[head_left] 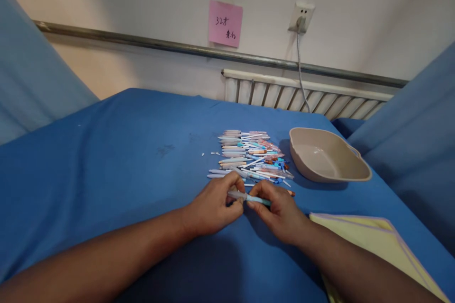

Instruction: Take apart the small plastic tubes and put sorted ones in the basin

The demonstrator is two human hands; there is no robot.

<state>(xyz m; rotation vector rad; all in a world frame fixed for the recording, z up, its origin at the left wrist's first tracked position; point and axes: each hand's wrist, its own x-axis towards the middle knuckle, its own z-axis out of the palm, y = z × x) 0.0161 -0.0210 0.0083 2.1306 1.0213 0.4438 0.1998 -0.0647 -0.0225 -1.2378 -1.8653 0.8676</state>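
My left hand (pixel 216 204) pinches the greyish tip end of a pen (pixel 253 198). The pen's light blue barrel runs into my right hand (pixel 279 210), whose fingers are closed around it. Both hands hold it just above the blue cloth, near the front of a pile of pen parts (pixel 249 156). In that pile, pale pen barrels lie side by side on the left, with thin white refills and blue, pink and brown pieces on the right. My fingers hide part of the pen and the nearest pieces.
A beige plastic basin (pixel 330 156) stands right of the pile. A folded yellow cloth (pixel 369 236) lies at the right front, under my right forearm. Small white bits (pixel 215 153) lie left of the pile. Behind are a radiator (pixel 263 90), a metal rail (pixel 170 46) and a plugged socket (pixel 301 16).
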